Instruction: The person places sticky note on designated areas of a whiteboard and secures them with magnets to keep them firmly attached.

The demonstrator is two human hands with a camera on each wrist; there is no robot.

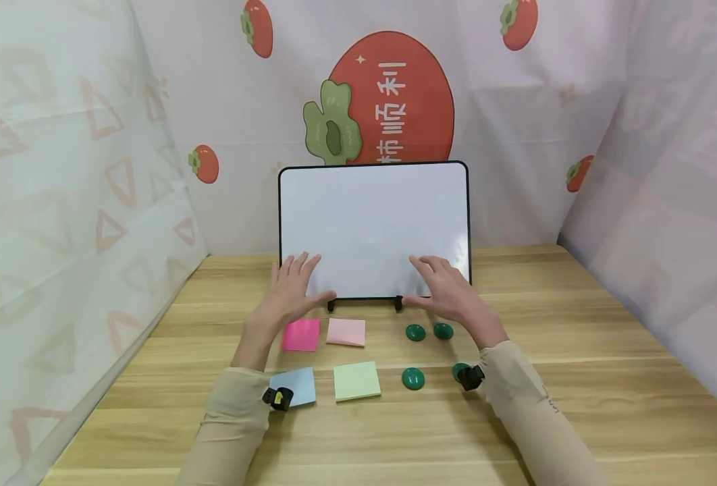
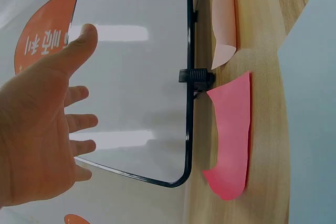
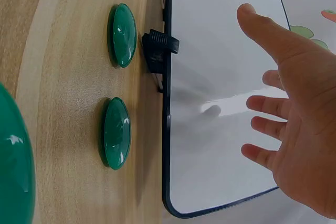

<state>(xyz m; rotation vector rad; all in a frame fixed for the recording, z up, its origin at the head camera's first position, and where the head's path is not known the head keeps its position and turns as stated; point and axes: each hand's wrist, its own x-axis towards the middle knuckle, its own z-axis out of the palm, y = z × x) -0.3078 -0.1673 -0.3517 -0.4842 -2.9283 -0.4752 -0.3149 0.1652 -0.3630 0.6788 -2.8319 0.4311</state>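
Observation:
A whiteboard (image 1: 373, 223) with a thin black frame stands upright on small black feet (image 2: 197, 77) at the back of the table. In front of its lower left part is my left hand (image 1: 291, 290), fingers spread and holding nothing. My right hand (image 1: 449, 290) hovers before the lower right part, its fingers apart and nothing in them. Beneath the left arm lie sticky notes: hot pink (image 1: 300, 335), pale pink (image 1: 346, 332), blue (image 1: 300, 386) and green (image 1: 357, 381). Round green magnets (image 1: 416, 332) lie by the right arm, one (image 1: 459, 370) partly hidden by the wrist camera.
The wooden table (image 1: 577, 378) runs out to both sides. A white cloth backdrop (image 1: 237, 223) with printed red fruit hangs behind the whiteboard. More cloth encloses the left side (image 1: 61, 223) and the right side (image 1: 668, 202).

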